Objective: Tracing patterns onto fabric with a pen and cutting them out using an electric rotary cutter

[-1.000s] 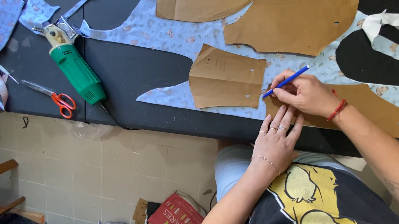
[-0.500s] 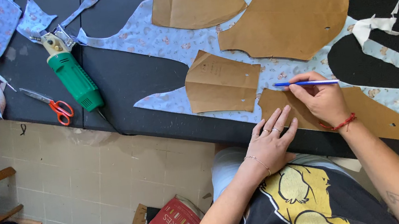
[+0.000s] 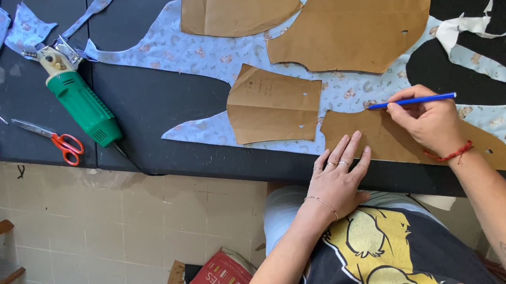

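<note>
My right hand (image 3: 430, 122) grips a blue pen (image 3: 413, 101), its tip touching the upper edge of a long brown paper pattern piece (image 3: 379, 137) near the table's front edge. My left hand (image 3: 338, 176) lies flat with fingers spread, pressing the left end of that piece. The piece rests on light blue printed fabric (image 3: 205, 55) spread over the black table (image 3: 159, 102). Another folded brown pattern piece (image 3: 271, 103) sits just left of it.
Two larger brown pattern pieces (image 3: 359, 15) lie farther back on the fabric. A green electric fabric cutter (image 3: 80, 104) and orange-handled scissors (image 3: 59, 142) rest at the table's left. Fabric scraps lie at far left and right. Tiled floor with a red package (image 3: 221, 282) shows below.
My right hand has slid rightward along the pattern's top edge with the pen, which now lies nearly horizontal. My left hand moved a little to the right on the piece.
</note>
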